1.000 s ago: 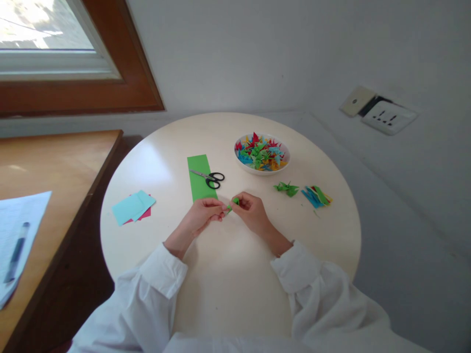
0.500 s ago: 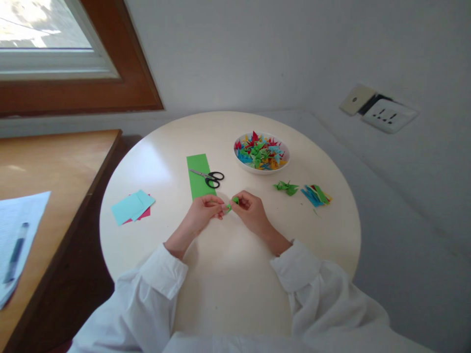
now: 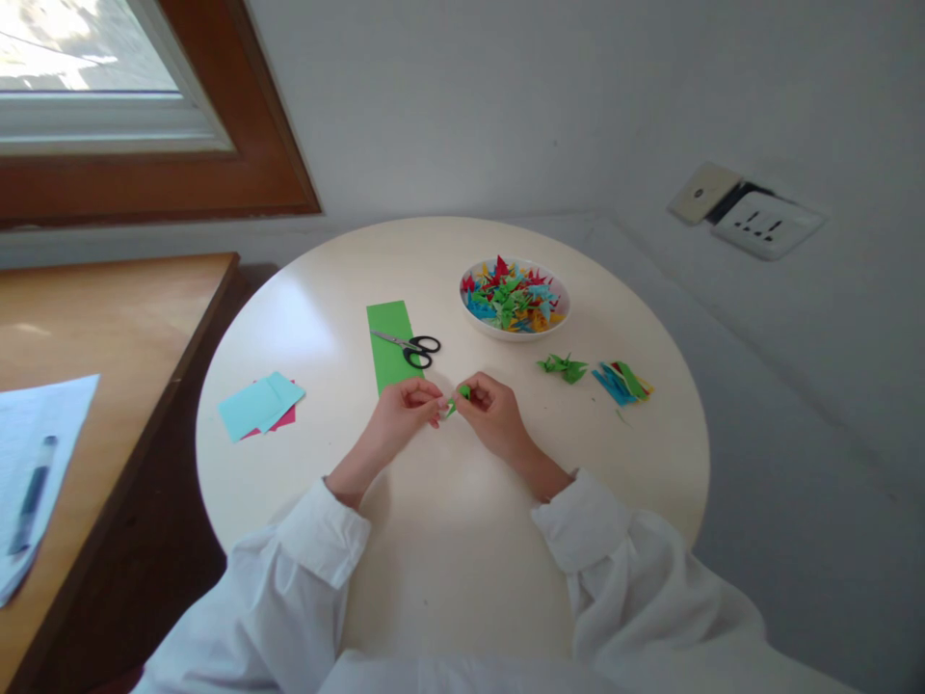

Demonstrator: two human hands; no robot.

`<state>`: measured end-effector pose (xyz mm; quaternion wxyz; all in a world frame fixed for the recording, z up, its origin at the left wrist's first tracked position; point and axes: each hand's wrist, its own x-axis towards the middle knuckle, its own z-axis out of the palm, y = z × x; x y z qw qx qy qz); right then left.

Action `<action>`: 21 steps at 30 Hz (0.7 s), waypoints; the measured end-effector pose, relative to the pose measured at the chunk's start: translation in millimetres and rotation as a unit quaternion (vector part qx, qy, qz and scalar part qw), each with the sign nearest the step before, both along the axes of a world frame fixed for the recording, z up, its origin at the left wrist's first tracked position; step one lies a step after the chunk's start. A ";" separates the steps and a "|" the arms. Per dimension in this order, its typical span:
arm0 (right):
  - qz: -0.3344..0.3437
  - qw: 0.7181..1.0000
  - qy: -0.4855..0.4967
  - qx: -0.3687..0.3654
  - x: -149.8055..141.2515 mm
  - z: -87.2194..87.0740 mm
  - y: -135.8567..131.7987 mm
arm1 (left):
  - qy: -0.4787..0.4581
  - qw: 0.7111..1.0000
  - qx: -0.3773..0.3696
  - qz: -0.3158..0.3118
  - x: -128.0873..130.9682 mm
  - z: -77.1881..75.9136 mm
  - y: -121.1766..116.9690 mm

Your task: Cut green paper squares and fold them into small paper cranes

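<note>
Round white table [image 3: 462,559], and toward its far side a white bowl [image 3: 506,334] heaped with folded paper birds [image 3: 512,297] in red, green, blue and yellow. Right hand [image 3: 493,414] has a tiny folded green paper [image 3: 464,392] pinched over the table's middle; left hand [image 3: 400,414] has its fingertips bunched narrow at the other end, can't tell if they're gripping. I'd guess it's super light, crisp, easily crumpled, so pinch the folded edges gently.

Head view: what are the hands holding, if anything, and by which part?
A small folded green paper, its upper end pinched by the right hand. The left hand is at its lower end; its grip is unclear.
</note>
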<state>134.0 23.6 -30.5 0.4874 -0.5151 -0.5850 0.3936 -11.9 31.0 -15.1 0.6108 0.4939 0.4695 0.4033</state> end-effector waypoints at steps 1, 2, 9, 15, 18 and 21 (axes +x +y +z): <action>0.002 1.000 0.003 0.000 -0.1 -0.2 0.2 | 0.003 1.000 0.007 -0.003 -0.1 -0.7 0.1; 0.004 1.000 0.007 0.000 -0.3 -0.3 0.3 | 0.006 1.000 0.012 -0.005 -0.2 -1.6 0.3; -0.009 1.000 0.009 0.005 -2.6 1.3 -0.7 | 0.002 1.000 0.012 0.012 1.5 -3.2 0.5; -0.016 1.000 0.015 0.009 -3.5 2.2 -1.6 | -0.019 1.000 -0.002 0.019 2.5 2.9 -1.1; -0.017 1.000 0.018 0.011 -4.1 2.5 -2.6 | -0.027 0.999 -0.006 0.021 2.9 5.1 -1.9; -0.021 0.999 0.020 0.015 -4.6 3.1 -3.5 | -0.032 0.999 -0.012 0.024 3.3 7.8 -2.9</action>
